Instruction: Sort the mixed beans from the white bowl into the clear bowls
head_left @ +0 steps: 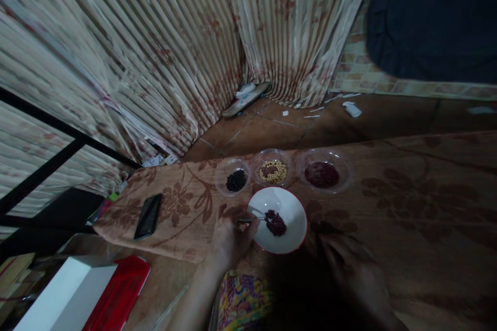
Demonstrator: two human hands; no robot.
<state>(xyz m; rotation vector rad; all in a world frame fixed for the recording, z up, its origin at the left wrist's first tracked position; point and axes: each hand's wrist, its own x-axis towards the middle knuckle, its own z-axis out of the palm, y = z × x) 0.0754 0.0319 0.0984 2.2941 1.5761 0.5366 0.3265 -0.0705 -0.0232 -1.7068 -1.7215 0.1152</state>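
My left hand (237, 232) is closed on a thin metal utensil (248, 219), whose tip reaches over a white bowl (297, 222) with a red rim. Dark red beans (276, 223) lie in a small heap inside that bowl. Right of it, my right hand (351, 266) rests low over the cloth in deep shadow, fingers loosely apart and no object visible in them. Beyond the bowl stand three clear plastic bowls: one with black beans (236, 180), one with yellow beans (280, 174), and one with dark red beans (322, 174).
A brown floral cloth (392, 248) covers the long surface. On its left part lies a black phone (148, 216). A white box (66, 295) and a red item (118, 292) sit lower left. Striped curtains (194, 46) hang behind, and a skateboard (248, 99) is on the tiled floor.
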